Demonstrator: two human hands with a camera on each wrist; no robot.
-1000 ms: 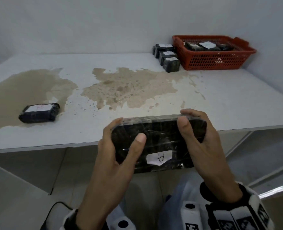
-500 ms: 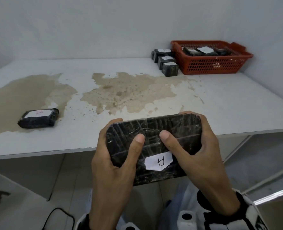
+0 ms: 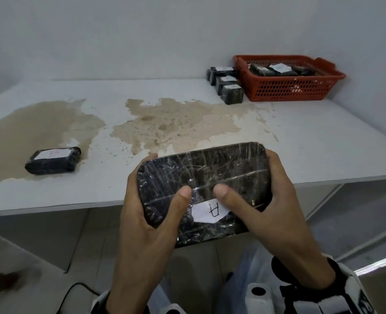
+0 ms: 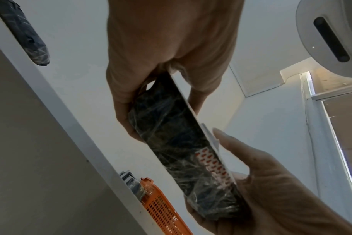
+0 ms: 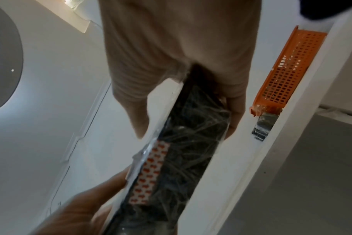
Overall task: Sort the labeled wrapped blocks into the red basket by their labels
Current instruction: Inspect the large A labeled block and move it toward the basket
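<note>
Both thumbs have slid inward across the big black plastic-wrapped block (image 3: 202, 191) and now sit close together just above its white paper label marked A (image 3: 210, 213). Left hand (image 3: 146, 225) and right hand (image 3: 275, 223) clamp the short ends, fingers curled behind, block tilted up toward the face, held off the near edge of the stained white table (image 3: 323, 143). Its long axis runs left to right. Destination, I'd judge: the red mesh plastic basket (image 3: 287, 88), far right corner, so the right hand is nearer. Three small dark wrapped blocks (image 3: 227, 83) line up just beside the basket's left wall, crowding that approach. Another dark wrapped block, labelled B (image 3: 53, 160), lies well off left.
</note>
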